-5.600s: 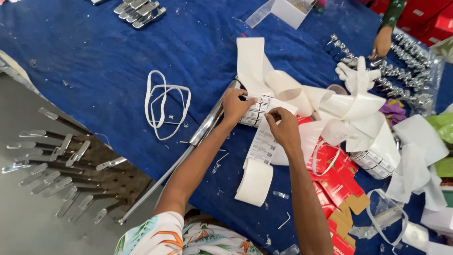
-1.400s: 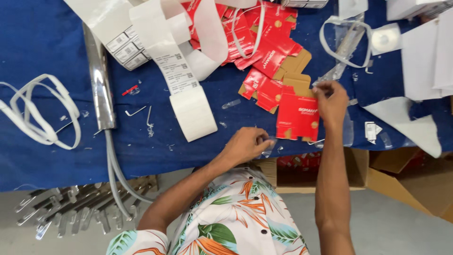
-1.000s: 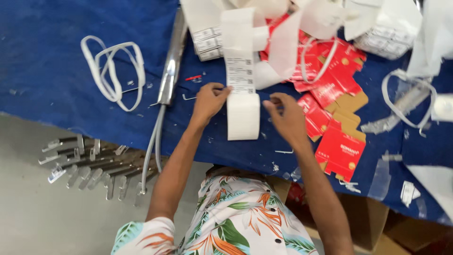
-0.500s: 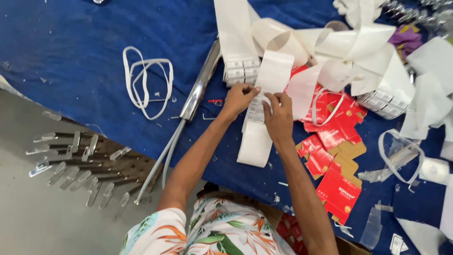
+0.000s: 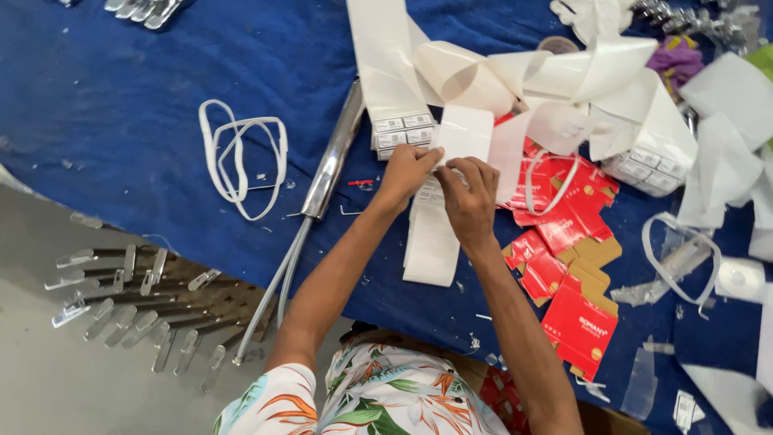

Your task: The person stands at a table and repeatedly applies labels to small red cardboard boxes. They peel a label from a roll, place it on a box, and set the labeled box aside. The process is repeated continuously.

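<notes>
Pinching the label strip [image 5: 435, 221] at frame centre, the left hand [image 5: 407, 171] and right hand [image 5: 469, 197] are each keeping a pressed-together grip on its upper part; the rest is trailing below them on the blue surface [image 5: 145, 97].

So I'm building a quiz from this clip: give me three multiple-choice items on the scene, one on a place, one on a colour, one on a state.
1. Where does the loop of white strap lie?
A. left of the long chrome metal bar
B. on the flat red cardboard boxes
C. on the floor

2. What colour is the table cloth?
A. green
B. blue
C. grey

3. What are the left hand and right hand doing?
A. resting apart
B. pinching the white label strip
C. lifting the bar

A: the loop lies on cloth left of the bar. B: the cloth is blue. B: both hands' fingers meet on the strip.
</notes>
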